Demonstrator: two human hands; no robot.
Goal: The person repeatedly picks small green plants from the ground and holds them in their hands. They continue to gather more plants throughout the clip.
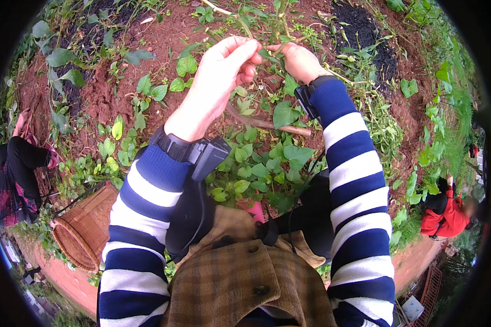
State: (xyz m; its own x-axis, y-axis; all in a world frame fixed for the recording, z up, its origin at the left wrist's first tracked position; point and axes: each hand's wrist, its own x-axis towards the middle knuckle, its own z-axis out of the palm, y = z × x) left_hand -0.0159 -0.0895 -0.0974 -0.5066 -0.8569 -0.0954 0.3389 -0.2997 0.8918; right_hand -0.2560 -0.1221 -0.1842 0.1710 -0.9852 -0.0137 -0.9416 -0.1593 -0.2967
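Observation:
Both of my hands are at the top middle, over a leafy green plant [282, 18] with several pale stems. My left hand [233, 61] has its thumb and fingertips pinched together beside a stem; whether anything is between them is too small to tell. Close to its right, my right hand [296, 59] is bent around a thin green stem, its index finger pointing left. Its other fingers are mostly hidden. Below the hands a brown stick [286, 128] lies among heart-shaped leaves [298, 157] on reddish soil [167, 36].
A woven bamboo basket [84, 229] lies tilted at the lower left. One person in dark clothes [20, 180] crouches at the far left, another in a red top [446, 218] at the far right. Black charred-looking patches [362, 36] mark the soil. Cables hang from my wrist devices [210, 157].

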